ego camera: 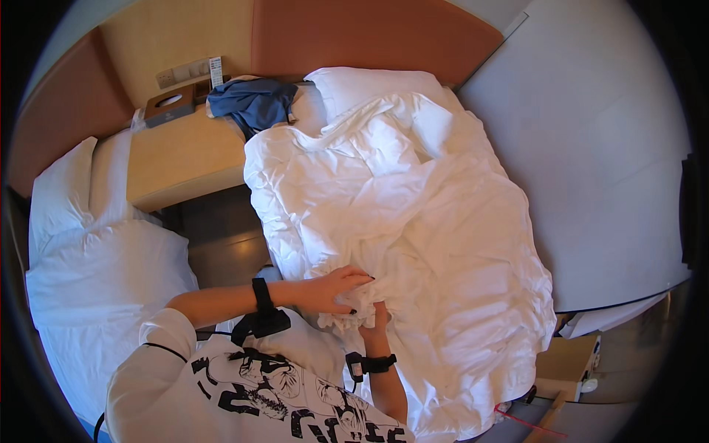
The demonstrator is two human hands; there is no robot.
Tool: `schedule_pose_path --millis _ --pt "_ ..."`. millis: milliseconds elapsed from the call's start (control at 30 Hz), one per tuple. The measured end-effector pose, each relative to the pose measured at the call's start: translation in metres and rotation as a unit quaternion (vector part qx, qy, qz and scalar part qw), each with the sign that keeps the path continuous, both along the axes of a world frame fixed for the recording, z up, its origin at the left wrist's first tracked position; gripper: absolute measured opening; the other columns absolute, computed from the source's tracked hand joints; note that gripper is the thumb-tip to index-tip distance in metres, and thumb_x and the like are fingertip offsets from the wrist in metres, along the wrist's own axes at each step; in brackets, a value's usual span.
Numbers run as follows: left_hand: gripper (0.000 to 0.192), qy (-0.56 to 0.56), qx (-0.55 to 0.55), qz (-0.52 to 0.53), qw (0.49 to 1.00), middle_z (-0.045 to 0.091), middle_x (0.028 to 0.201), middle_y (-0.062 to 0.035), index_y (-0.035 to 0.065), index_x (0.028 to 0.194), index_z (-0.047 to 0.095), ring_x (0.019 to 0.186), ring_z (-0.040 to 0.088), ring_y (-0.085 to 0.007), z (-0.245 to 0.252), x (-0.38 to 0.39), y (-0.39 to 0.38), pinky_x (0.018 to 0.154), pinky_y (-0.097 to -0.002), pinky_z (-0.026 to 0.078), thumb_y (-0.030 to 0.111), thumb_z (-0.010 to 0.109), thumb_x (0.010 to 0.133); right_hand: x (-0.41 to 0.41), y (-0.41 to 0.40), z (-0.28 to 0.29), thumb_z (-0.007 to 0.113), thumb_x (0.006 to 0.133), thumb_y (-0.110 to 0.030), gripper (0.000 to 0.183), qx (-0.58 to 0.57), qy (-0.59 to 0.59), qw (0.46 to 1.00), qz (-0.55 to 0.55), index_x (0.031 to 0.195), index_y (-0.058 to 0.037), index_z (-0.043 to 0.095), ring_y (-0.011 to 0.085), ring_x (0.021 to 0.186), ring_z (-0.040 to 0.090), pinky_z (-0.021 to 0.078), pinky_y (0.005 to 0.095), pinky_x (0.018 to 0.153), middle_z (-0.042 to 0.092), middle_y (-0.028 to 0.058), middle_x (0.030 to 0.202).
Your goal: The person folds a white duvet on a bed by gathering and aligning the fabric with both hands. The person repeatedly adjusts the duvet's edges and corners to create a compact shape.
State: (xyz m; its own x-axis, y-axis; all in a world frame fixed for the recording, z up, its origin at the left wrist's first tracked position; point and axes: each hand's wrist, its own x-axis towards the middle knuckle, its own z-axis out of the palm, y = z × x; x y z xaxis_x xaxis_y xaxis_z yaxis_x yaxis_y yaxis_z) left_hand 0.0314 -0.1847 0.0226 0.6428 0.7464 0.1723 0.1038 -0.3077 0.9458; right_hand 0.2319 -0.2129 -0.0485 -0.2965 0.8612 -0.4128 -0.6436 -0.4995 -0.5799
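Observation:
A bunched piece of thin white ruffled fabric [360,310] lies between my two hands, above the near left part of the bed. My left hand [327,290] reaches in from the left, its thumb and fingers around the fabric's upper side. Below it, my right hand [376,324] has its thumb up against the fabric; its other fingers are mostly hidden. Under and beyond both hands spreads a rumpled white duvet [399,221], folded back unevenly near the pillow [382,86]. Each wrist wears a black strap with a small device.
A wooden bedside ledge [183,155] joins this bed to a second white bed [111,266] at left. On it are a tissue box [169,108] and a blue cloth [252,102]. A grey wall panel [581,155] borders the right side. Dark floor [221,232] shows between the beds.

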Motion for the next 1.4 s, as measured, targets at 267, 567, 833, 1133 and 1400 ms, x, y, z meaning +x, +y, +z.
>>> schedule_pose_path --millis 267,567,833,1133,1400 --pt "0.048 0.169 0.176 -0.013 0.970 0.046 0.121 -0.0161 -0.0045 0.104 0.054 0.113 0.038 -0.0305 -0.005 0.000 -0.007 0.094 -0.0404 0.034 0.032 0.064 0.074 0.013 -0.017 -0.034 0.056 0.081 -0.028 0.052 0.017 -0.011 0.999 0.045 0.127 -0.0100 0.040 0.0216 0.109 0.052 0.0445 0.0368 0.090 0.051 0.0063 0.121" --pt "0.051 0.204 0.189 -0.066 0.958 0.054 0.105 -0.0133 -0.0033 0.101 0.055 0.101 0.045 -0.0315 -0.010 0.003 -0.011 0.085 -0.0379 0.039 0.037 0.064 0.071 0.019 -0.009 -0.042 0.052 0.083 -0.015 0.037 -0.033 0.043 0.995 0.090 0.118 -0.0025 0.048 0.0196 0.103 0.054 0.0433 0.0328 0.089 0.055 0.0074 0.112" --pt "0.039 0.000 -0.137 -0.086 0.987 0.057 0.113 -0.0139 -0.0013 0.115 0.053 0.103 0.053 -0.0227 -0.030 -0.025 -0.003 0.090 -0.0337 0.041 0.018 0.055 0.080 0.009 -0.018 -0.046 0.051 0.085 -0.018 0.029 -0.028 -0.054 0.996 0.065 0.111 -0.0044 0.053 0.0169 0.099 0.055 0.0449 0.0305 0.085 0.057 0.0059 0.108" --pt "0.037 0.037 -0.250 0.098 0.962 0.062 0.107 -0.0067 0.0053 0.121 0.052 0.092 0.058 -0.0128 -0.057 -0.077 0.014 0.084 -0.0271 0.044 0.009 0.049 0.085 -0.007 -0.038 -0.041 0.058 0.077 -0.002 0.033 0.251 -0.333 0.908 0.045 0.109 -0.0027 0.053 0.0214 0.101 0.055 0.0426 0.0299 0.088 0.057 0.0072 0.108" --pt "0.043 -0.023 -0.433 0.218 0.874 0.060 0.106 -0.0080 0.0027 0.125 0.046 0.086 0.057 -0.0126 -0.117 -0.147 0.027 0.075 -0.0235 0.046 0.013 0.052 0.083 -0.029 -0.045 -0.039 0.056 0.077 -0.001 0.037 -0.039 -0.069 0.996 -0.031 0.114 -0.0027 0.051 0.0210 0.103 0.053 0.0440 0.0312 0.088 0.054 0.0076 0.113"
